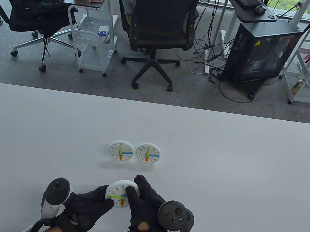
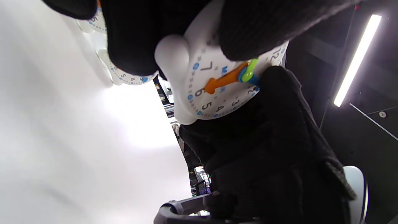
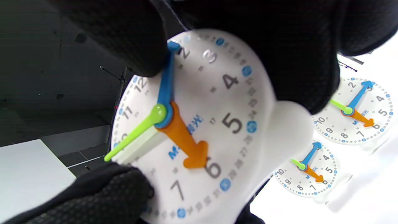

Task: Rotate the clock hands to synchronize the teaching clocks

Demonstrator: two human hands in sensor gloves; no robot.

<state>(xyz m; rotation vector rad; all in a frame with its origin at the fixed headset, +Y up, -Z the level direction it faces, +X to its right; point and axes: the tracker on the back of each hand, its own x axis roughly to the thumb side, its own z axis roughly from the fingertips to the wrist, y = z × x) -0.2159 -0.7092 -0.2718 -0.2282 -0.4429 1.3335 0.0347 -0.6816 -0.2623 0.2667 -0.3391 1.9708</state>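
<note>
Two white teaching clocks stand side by side mid-table, the left one (image 1: 121,151) and the right one (image 1: 148,153). Both show green up, blue to 3 and orange to 6. A third clock (image 1: 120,189) is held off the table near the front edge. My left hand (image 1: 109,200) grips its left rim near the green hand's tip. My right hand (image 1: 135,187) holds its right rim. In the right wrist view a right fingertip (image 3: 124,37) presses on the tip of the blue hand (image 3: 164,84), which points near 1–2. Green points near 9–10 and orange to 6.
The white table (image 1: 223,158) spreads wide around the clocks, its far edge at mid-frame. Office chairs, wire carts and a computer case stand on the floor beyond. The two standing clocks also show in the right wrist view (image 3: 353,112), (image 3: 306,169).
</note>
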